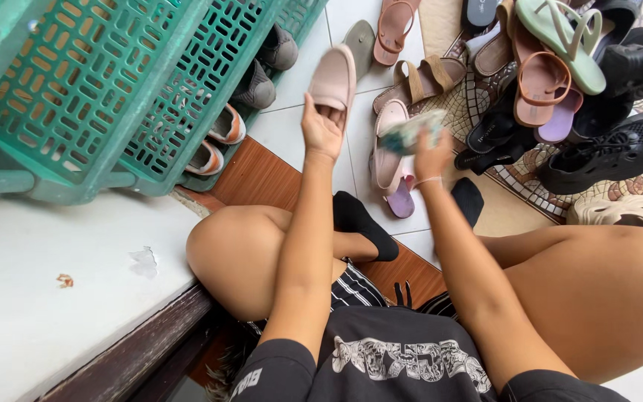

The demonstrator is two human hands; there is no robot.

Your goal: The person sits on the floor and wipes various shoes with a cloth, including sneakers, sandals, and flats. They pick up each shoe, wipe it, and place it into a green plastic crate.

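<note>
My left hand (322, 128) grips a pale pink slip-on shoe (334, 77) by its opening, toe pointing away, lifted above the white floor tiles. My right hand (430, 155) holds a crumpled greenish cloth (411, 132), blurred, just to the right of the shoe. A second pale pink shoe (387, 152) lies on the floor between my hands, beneath the cloth. I sit with both knees bent and black socks on my feet.
A green plastic shoe rack (98, 89) stands at left with shoes (226, 126) on its lower shelves. A heap of sandals, flip-flops and black shoes (552, 82) covers a patterned mat (530, 182) at right. A white ledge (46, 298) lies at lower left.
</note>
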